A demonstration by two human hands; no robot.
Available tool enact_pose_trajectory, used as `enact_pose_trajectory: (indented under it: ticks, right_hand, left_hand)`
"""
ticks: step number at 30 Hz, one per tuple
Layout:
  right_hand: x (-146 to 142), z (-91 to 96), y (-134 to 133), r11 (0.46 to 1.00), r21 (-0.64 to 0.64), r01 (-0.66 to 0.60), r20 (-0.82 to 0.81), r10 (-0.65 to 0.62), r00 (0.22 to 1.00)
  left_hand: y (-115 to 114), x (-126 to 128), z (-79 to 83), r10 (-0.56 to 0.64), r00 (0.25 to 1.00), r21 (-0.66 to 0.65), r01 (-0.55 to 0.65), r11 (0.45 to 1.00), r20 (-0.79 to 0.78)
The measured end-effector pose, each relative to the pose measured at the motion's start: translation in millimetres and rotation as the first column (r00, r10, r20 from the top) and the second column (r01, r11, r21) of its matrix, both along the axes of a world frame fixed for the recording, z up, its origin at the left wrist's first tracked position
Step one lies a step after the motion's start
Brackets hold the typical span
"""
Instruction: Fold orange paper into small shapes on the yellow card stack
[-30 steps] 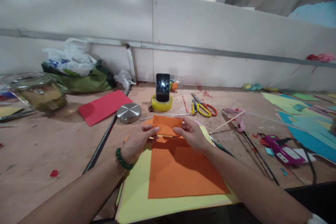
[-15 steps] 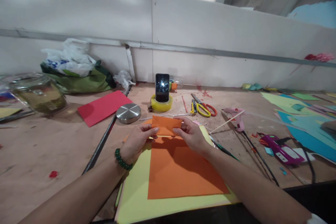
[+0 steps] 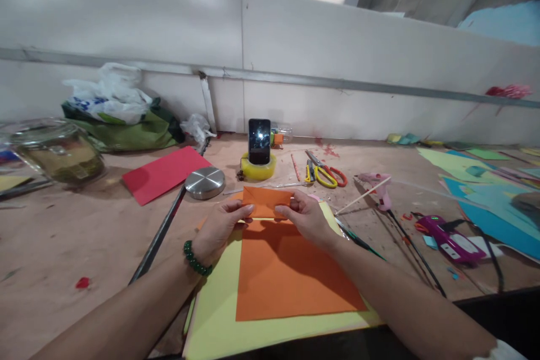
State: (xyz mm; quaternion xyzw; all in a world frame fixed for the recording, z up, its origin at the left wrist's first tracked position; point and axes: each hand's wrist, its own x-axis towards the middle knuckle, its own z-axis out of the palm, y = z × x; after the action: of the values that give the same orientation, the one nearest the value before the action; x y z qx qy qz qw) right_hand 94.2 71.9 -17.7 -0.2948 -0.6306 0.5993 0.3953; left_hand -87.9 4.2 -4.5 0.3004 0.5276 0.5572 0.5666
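Observation:
Between my two hands is a small folded piece of orange paper [image 3: 265, 197], held up above the stack. My left hand [image 3: 225, 219] pinches its left end, thumb in front and fingers behind. The right end is pinched by my right hand [image 3: 306, 215] in the same way. Below them a larger orange sheet [image 3: 295, 281] lies flat on yellow paper [image 3: 215, 315]. The fingers behind the folded piece are partly hidden.
Beyond my hands stand a phone [image 3: 259, 140] on a yellow tape roll [image 3: 264, 169] and a round metal lid [image 3: 205, 183]. Scissors [image 3: 327, 175], a pink glue gun [image 3: 379, 188] and a purple device [image 3: 455, 242] lie to the right. Red paper [image 3: 160, 174] and a glass jar [image 3: 59, 152] are left.
My right thumb has slid slightly left along the folded orange paper. Both hands keep their hold, and the whole view has shifted a little.

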Motion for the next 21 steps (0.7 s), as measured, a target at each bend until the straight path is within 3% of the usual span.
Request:
enact_pose_trajectory:
  ticks: [12, 21]
  right_hand:
    - [3.0, 7.0, -0.7, 0.998, 0.065, 0.002, 0.067, -0.007, 0.998]
    - [4.1, 3.8, 0.8, 0.998, -0.042, -0.041, -0.021, 0.04, 0.999]
  left_hand:
    - [-2.9, 1.8, 7.1, -0.001, 1.0, -0.011, 0.001, 1.0, -0.008]
    - [-0.9, 1.2, 8.5, 0.034, 0.999, -0.004, -0.034, 0.999, 0.002]
